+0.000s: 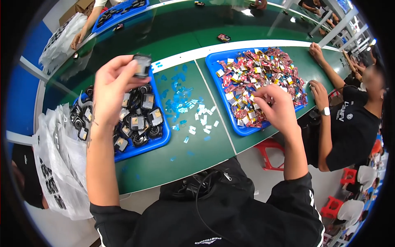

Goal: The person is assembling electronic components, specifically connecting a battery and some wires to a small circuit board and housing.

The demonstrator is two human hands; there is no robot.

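My left hand (pixel 113 84) is raised over the left blue tray (pixel 166 138). Its thumb and fingers grip a small black and grey plastic housing (pixel 142 66). Beneath it, the tray holds a heap of similar black housings (pixel 137 122), several with a tan patch. My right hand (pixel 276 106) is at the near part of the right blue tray (pixel 240 131), which is piled with red circuit boards (pixel 267 68) carrying small silver and yellow parts. Its thumb and fingers are drawn together among the boards; whatever they hold is too small to make out.
Blue film scraps (pixel 177 99) and white pieces (pixel 203 119) lie scattered on the green table (pixel 197 154) between the trays. A conveyor belt (pixel 185 39) runs beyond. Clear plastic bags (pixel 57 152) hang at left. A co-worker (pixel 349 119) sits at right, hands on the table.
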